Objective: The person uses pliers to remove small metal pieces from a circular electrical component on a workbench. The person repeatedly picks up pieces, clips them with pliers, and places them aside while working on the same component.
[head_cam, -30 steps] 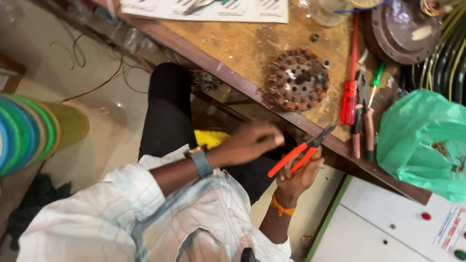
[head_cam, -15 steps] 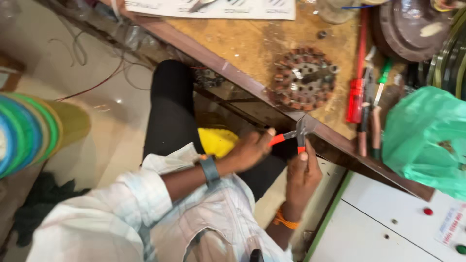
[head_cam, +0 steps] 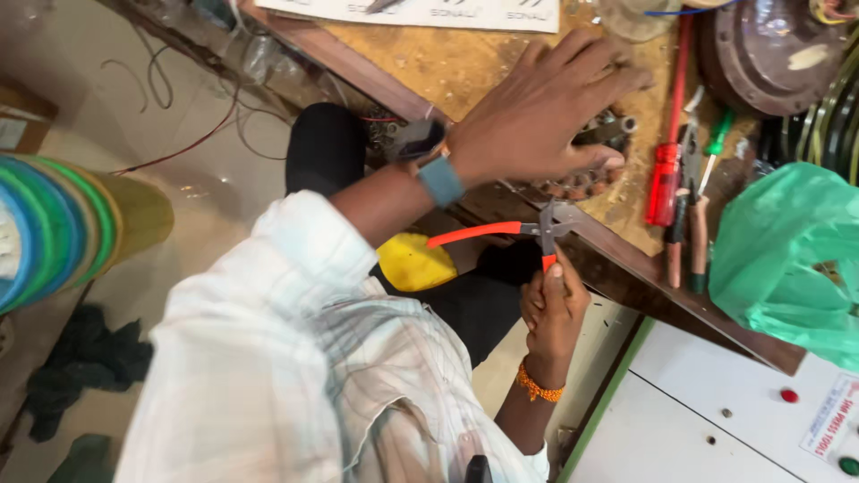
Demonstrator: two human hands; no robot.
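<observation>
My left hand (head_cam: 537,116), with a blue-strapped watch on the wrist, lies palm down over a round, toothed metal motor core (head_cam: 592,183) on the wooden workbench (head_cam: 447,63). It covers most of the core. My right hand (head_cam: 555,309), with an orange bead bracelet, is below the bench edge. It grips one orange handle of a pair of pliers (head_cam: 483,233). The other handle sticks out to the left, and the jaws sit near the bench edge.
A red screwdriver (head_cam: 664,179) and several other tools lie right of the core. Further right are a green plastic bag (head_cam: 787,259) and a dark round cover (head_cam: 769,54). A white cabinet (head_cam: 698,402) stands below the bench. Stacked coloured plastic rims (head_cam: 54,224) are at the left.
My left hand has let go of the pliers and moved up onto the motor core. The pliers' handles are now spread wide, held only by my right hand.
</observation>
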